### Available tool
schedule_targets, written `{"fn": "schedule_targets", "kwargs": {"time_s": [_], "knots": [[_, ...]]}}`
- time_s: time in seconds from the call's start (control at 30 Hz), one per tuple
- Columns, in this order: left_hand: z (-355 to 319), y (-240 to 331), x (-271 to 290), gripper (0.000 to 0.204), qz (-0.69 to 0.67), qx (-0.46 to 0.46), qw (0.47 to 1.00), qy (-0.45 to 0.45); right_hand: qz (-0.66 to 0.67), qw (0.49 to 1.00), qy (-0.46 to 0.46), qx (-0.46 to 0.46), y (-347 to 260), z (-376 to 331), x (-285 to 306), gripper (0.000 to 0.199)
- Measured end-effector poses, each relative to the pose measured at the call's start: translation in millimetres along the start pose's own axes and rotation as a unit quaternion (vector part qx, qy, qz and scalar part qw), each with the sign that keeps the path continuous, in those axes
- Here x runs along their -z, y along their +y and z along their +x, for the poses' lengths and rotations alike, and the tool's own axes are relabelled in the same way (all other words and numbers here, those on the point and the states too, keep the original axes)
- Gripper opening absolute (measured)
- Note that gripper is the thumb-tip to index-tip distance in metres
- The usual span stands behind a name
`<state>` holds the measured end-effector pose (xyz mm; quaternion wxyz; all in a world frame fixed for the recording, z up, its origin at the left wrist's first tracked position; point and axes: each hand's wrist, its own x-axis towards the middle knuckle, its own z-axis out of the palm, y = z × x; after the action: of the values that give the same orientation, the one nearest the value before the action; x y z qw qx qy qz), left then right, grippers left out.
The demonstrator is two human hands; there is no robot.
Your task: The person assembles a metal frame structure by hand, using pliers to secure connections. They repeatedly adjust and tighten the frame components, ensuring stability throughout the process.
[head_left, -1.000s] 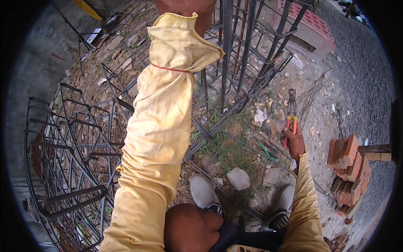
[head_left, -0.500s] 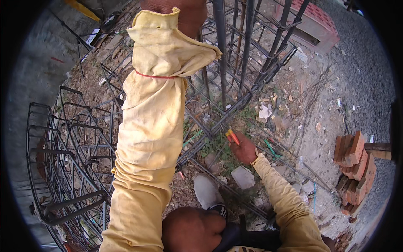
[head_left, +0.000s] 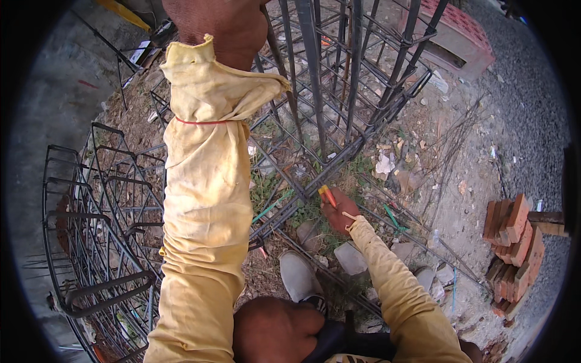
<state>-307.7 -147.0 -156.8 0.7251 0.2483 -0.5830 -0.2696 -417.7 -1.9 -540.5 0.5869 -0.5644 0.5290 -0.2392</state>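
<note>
Beside crossed rebar [head_left: 346,153], right hand [head_left: 341,212], seemingly closed round orange-handled pliers [head_left: 328,195]

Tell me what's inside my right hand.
Your right hand grips a tool with orange-and-yellow handles, partly showing at its upper left. The hand covers the rest of the handles; the working end can't be made out.

Upright bars [head_left: 312,60] block way ahead; open dirt [head_left: 451,187] right.

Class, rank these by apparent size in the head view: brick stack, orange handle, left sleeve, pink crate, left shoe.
1. Left sleeve
2. Brick stack and pink crate: too alike to rank
3. Left shoe
4. Orange handle, in the right hand
</note>
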Motion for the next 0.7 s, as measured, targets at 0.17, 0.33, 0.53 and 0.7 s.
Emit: {"fn": "schedule_targets", "kwargs": {"time_s": [0.17,0.33,0.53,0.7], "knots": [[8.2,-6.5,5.2,0.032,-0.032,-0.01,0.999,-0.015,0.051,0.998,0.02,0.027,6.5,-7.3,-1.1,0.018],[24.4,-16.4,5.8,0.035,-0.105,0.026,0.993,0.038,-0.013,1.0,-0.002,-0.016,-14.4,0.5,5.8,0.018],[35.8,-24.2,15.1,0.036,-0.011,-0.058,0.996,0.064,-0.059,0.98,0.093,0.164,-6.1,6.6,-6.9,0.015],[28.9,-9.8,15.8,0.039,-0.068,0.139,0.984,0.085,0.048,0.997,-0.017,-0.049,-31.9,-5.0,3.8,0.017]]}}
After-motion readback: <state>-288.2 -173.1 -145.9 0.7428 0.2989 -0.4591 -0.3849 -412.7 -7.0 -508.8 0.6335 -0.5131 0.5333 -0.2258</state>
